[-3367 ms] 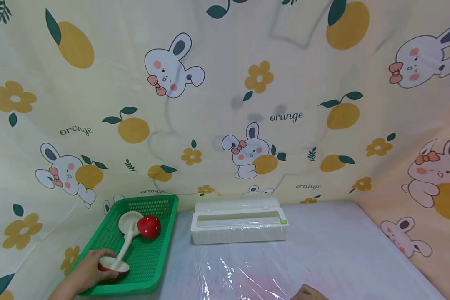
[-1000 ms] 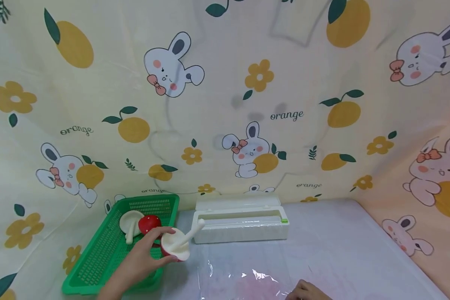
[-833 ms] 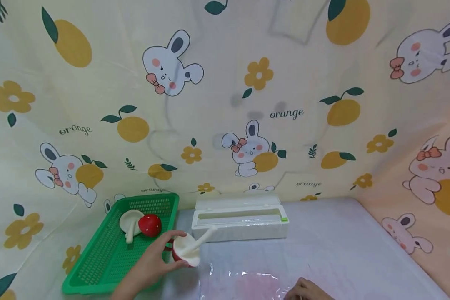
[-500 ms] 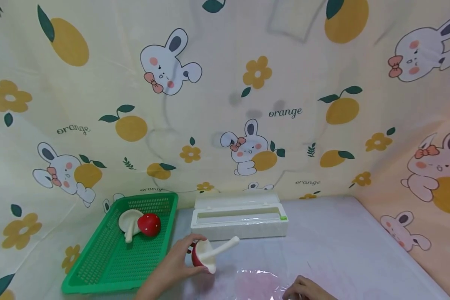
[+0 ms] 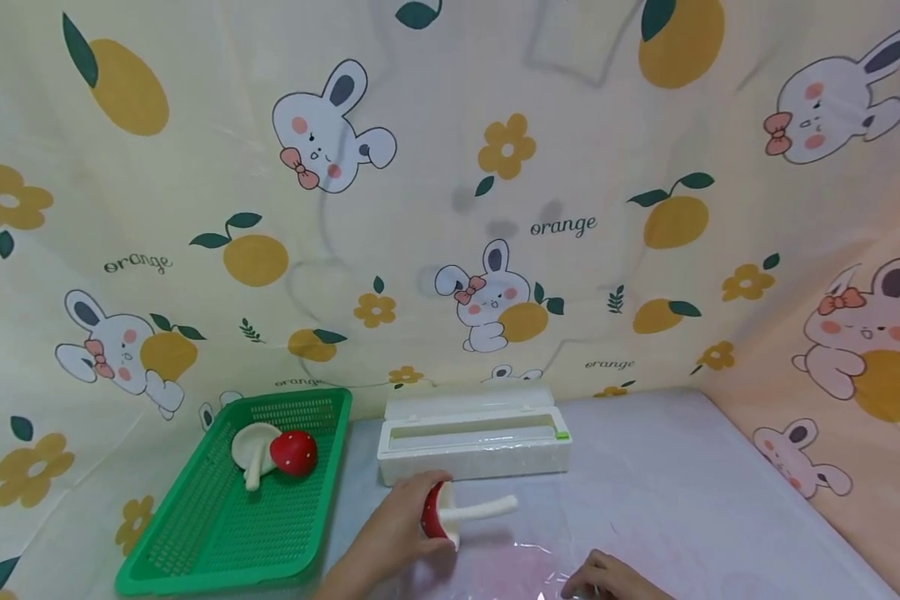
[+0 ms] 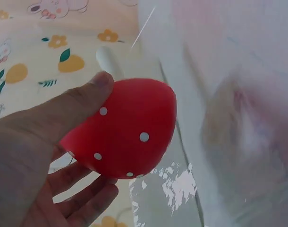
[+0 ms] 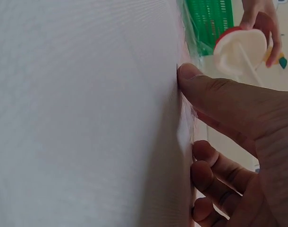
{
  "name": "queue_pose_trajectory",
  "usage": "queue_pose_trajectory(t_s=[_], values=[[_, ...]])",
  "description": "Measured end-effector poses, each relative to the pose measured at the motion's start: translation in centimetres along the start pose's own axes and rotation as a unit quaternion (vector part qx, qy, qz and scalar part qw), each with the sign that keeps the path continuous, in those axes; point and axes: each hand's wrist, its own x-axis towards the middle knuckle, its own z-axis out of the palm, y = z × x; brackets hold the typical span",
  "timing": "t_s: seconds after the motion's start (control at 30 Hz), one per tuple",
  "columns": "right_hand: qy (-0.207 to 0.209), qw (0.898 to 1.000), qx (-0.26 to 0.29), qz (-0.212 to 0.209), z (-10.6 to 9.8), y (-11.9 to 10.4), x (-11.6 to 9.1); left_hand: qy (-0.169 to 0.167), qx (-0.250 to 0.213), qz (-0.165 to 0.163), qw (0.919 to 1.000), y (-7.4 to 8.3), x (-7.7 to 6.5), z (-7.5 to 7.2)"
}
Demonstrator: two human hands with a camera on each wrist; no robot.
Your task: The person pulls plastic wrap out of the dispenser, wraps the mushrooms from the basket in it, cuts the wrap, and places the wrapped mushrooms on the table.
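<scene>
A toy mushroom (image 5: 438, 514) with a white-dotted red cap and a long white stem is held by my left hand (image 5: 397, 529). Thumb and fingers grip the cap (image 6: 130, 127) from the side, and the stem points right. It is raised above the table, left of a sheet of clear plastic wrap (image 5: 521, 571). My right hand (image 5: 607, 575), at the bottom edge of the head view, pinches the wrap's edge, its other fingers curled. In the right wrist view, the right thumb (image 7: 215, 90) presses on the film; the mushroom's white underside (image 7: 229, 54) appears beyond.
A green basket (image 5: 221, 542) at left holds more toy mushrooms, one a red cap (image 5: 294, 454), one with its white underside (image 5: 255, 442) showing. Behind the wrap stands a white wrap dispenser box (image 5: 474, 467) with its lid up. A patterned cloth (image 5: 420, 208) hangs behind the table.
My left hand has taken the mushroom out of the basket and carried it right, past the basket's edge, towards the wrap. Its stem has turned rightward. The right hand has barely shifted.
</scene>
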Motion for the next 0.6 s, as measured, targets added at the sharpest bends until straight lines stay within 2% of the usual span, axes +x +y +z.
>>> queue_pose_trajectory(t_s=[0.07, 0.2, 0.33, 0.43, 0.53, 0.6], values=[[-0.004, 1.0, 0.006, 0.012, 0.1, 0.5, -0.1, 0.008, 0.023, 0.02, 0.9995, 0.2, 0.2, 0.6], [-0.014, 0.998, 0.028, 0.062, 0.1, 0.9, -0.1, 0.034, 0.081, 0.056, 0.9945, 0.4, 0.4, 2.0], [-0.014, 0.994, 0.038, 0.1, 0.2, 0.7, 0.0, 0.026, 0.11, 0.057, 0.992, 0.6, 0.5, 3.2], [-0.007, 0.995, 0.03, 0.093, 0.2, 0.1, 0.0, 0.02, 0.119, 0.06, 0.9908, 0.7, 0.5, 3.9], [0.007, 0.998, 0.005, 0.056, 0.2, -0.6, 0.2, 0.024, 0.131, 0.067, 0.9888, 0.6, 0.3, 4.5], [0.017, 0.999, -0.009, 0.038, 0.4, -1.0, 0.4, 0.017, 0.126, 0.052, 0.9905, 0.6, 0.1, 4.8]])
